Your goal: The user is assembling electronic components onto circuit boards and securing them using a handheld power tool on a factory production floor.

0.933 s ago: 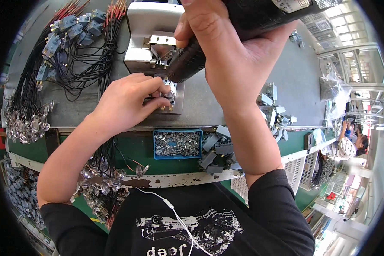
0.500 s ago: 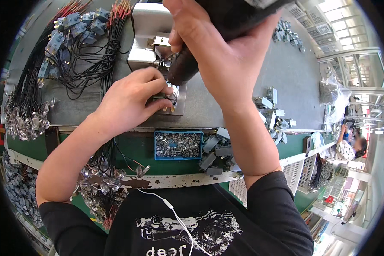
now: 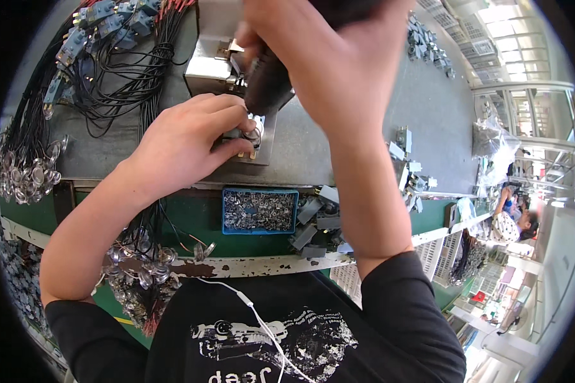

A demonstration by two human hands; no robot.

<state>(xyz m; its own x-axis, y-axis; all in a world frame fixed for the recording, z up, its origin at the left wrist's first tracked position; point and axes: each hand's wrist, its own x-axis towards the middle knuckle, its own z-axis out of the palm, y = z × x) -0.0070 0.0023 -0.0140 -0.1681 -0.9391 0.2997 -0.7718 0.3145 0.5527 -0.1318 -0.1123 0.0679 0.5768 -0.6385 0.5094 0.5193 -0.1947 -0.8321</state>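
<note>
My right grip holds a dark tool above the tabletop — my left grip pinches a small part near its tip.

Your black shirt: white printing on the front, upside down in this view.
Large lettering: one bold pale word, cut by the lower edge.
Small lettering: short slanting lines beside the white graphic, too fine to read.

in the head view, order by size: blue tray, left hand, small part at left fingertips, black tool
1. Left hand
2. Blue tray
3. Small part, partly covered
Black tool: unsure, partly hidden and cropped
</note>
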